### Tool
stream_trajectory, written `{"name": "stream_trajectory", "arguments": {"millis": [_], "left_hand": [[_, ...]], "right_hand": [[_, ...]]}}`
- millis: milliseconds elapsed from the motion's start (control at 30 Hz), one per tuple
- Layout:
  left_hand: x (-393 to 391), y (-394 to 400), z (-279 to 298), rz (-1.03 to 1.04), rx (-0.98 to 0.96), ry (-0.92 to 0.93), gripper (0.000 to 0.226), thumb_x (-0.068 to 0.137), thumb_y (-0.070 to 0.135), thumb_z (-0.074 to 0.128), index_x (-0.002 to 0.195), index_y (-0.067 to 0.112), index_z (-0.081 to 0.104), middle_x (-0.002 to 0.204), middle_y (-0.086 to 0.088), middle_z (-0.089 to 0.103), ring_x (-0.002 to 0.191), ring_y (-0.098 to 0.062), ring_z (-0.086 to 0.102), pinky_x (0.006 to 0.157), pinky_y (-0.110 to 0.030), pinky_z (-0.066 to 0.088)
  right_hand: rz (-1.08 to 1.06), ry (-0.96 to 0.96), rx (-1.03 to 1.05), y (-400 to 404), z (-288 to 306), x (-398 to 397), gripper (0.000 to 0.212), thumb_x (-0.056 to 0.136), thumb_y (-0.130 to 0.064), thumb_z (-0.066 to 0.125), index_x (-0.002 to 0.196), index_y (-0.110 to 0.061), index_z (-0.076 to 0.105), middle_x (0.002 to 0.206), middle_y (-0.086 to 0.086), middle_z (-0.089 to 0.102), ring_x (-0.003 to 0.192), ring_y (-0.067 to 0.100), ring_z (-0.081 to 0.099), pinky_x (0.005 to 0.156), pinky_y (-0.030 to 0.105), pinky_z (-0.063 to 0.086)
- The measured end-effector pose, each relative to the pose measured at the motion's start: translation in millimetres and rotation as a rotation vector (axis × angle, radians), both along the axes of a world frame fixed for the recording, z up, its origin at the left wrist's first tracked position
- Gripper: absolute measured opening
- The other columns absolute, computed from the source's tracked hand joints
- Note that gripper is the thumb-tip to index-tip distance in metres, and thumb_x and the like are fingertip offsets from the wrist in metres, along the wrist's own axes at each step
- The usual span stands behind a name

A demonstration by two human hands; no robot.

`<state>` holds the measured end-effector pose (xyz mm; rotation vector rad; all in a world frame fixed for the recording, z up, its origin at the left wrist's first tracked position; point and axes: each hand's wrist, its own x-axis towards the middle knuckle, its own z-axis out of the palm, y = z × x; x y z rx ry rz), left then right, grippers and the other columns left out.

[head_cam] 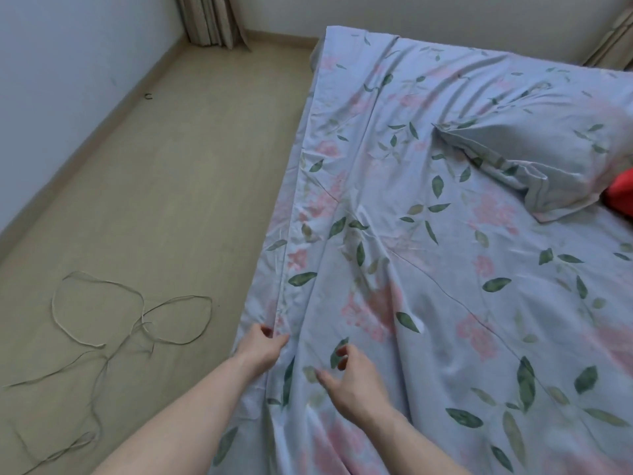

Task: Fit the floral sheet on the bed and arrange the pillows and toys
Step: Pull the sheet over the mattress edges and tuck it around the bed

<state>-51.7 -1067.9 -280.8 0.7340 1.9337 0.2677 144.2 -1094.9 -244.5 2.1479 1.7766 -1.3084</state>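
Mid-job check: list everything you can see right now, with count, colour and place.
sheet: one, pale blue with pink flowers and green leaves, spread wrinkled over the bed
pillow: one, same floral print, on the sheet at right
red item: one, partly cut off at right edge beside the pillow
cord: one, pale, looped on the floor at left
curtain: beige, far corner
left hand: pinches the sheet's edge
right hand: fingers loosely curled over the sheet

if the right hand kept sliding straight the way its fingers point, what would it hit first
The right hand points up and left across the floral sheet, so it would probably meet the raised fold near the bed edge first, close by the left hand. Depth is unclear.
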Motion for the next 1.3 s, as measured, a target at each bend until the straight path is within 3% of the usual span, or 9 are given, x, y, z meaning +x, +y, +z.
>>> {"name": "stream_trajectory", "arguments": {"millis": [133, 233, 400, 567, 800, 967, 1067, 1167, 1300], "left_hand": [[12, 4, -29, -0.008, 0.117, -0.095, 0.018, 0.094, 0.034, 0.066, 0.093, 0.017, 0.069, 0.094, -0.002, 0.073, 0.091, -0.022, 0.067, 0.081, -0.034, 0.053], [5, -4, -27, 0.012, 0.264, -0.047, 0.028, 0.097, 0.032, 0.061, 0.075, 0.017, 0.055, 0.066, 0.006, 0.058, 0.069, -0.019, 0.055, 0.064, -0.033, 0.040], [-30, -24, -12, 0.104, 0.419, 0.001, 0.032, 0.098, 0.023, 0.059, 0.069, 0.016, 0.049, 0.056, 0.009, 0.046, 0.058, -0.016, 0.042, 0.058, -0.036, 0.033], [-84, -41, 7, 0.198, 0.443, 0.099, 0.033, 0.100, 0.029, 0.058, 0.074, 0.008, 0.055, 0.059, 0.000, 0.054, 0.058, -0.021, 0.046, 0.055, -0.035, 0.034], [-118, -31, 3, 0.219, 0.279, 0.138, 0.039, 0.099, 0.036, 0.061, 0.070, 0.011, 0.055, 0.059, -0.001, 0.052, 0.056, -0.020, 0.044, 0.054, -0.032, 0.031], [-110, -66, -10, 0.198, -0.041, -0.305, 0.045, 0.080, 0.061, 0.075, 0.080, 0.018, 0.061, 0.074, -0.001, 0.049, 0.062, -0.017, 0.040, 0.053, -0.027, 0.031], [-100, -101, -13, 0.092, -0.144, -0.397, 0.040, 0.078, 0.046, 0.082, 0.100, 0.014, 0.075, 0.089, 0.004, 0.072, 0.078, -0.013, 0.058, 0.064, -0.026, 0.041], [-92, -122, -16, 0.158, -0.085, -0.445, 0.013, 0.093, 0.023, 0.071, 0.096, 0.010, 0.073, 0.085, 0.005, 0.076, 0.070, -0.004, 0.068, 0.061, -0.016, 0.047], [-94, -146, -15, 0.373, 0.110, -0.388, 0.039, 0.096, 0.042, 0.065, 0.078, 0.007, 0.066, 0.070, 0.000, 0.066, 0.065, -0.014, 0.056, 0.060, -0.026, 0.042]], "right_hand": [[0.105, -0.029, -0.044, -17, -37, -35, 0.072, 0.067, -0.072, 0.069, 0.119, -0.027, 0.050, 0.122, -0.005, 0.058, 0.116, 0.017, 0.060, 0.091, 0.033, 0.048], [0.187, -0.078, -0.046, -31, -48, -60, 0.055, 0.071, -0.065, 0.065, 0.104, -0.027, 0.044, 0.117, -0.003, 0.057, 0.113, 0.022, 0.059, 0.081, 0.037, 0.045], [0.295, 0.026, 0.074, -43, -44, -82, 0.019, 0.084, -0.034, 0.050, 0.100, -0.023, 0.050, 0.112, 0.008, 0.065, 0.109, 0.031, 0.060, 0.084, 0.038, 0.044], [0.439, 0.170, 0.191, -46, -7, -119, 0.012, 0.089, -0.034, 0.046, 0.089, -0.024, 0.039, 0.104, 0.017, 0.062, 0.100, 0.038, 0.056, 0.072, 0.036, 0.027], [0.496, 0.124, 0.074, -45, -22, -147, 0.007, 0.091, -0.023, 0.046, 0.096, -0.019, 0.049, 0.108, 0.020, 0.063, 0.102, 0.042, 0.060, 0.070, 0.036, 0.034], [0.514, 0.054, 0.008, -70, -49, -119, 0.023, 0.090, -0.041, 0.052, 0.104, -0.023, 0.052, 0.116, 0.007, 0.065, 0.110, 0.031, 0.061, 0.074, 0.034, 0.034], [0.480, 0.067, -0.017, -86, -54, -96, 0.037, 0.079, -0.057, 0.059, 0.103, -0.029, 0.054, 0.107, -0.010, 0.063, 0.106, 0.013, 0.059, 0.075, 0.031, 0.039], [0.496, 0.016, 0.007, -101, -58, -74, 0.036, 0.077, -0.054, 0.059, 0.102, -0.029, 0.055, 0.107, -0.014, 0.059, 0.114, 0.006, 0.053, 0.081, 0.029, 0.041], [0.510, 0.070, -0.019, -119, -55, -69, 0.032, 0.091, -0.050, 0.052, 0.101, -0.021, 0.061, 0.113, -0.001, 0.068, 0.111, 0.019, 0.061, 0.076, 0.031, 0.042]]}}
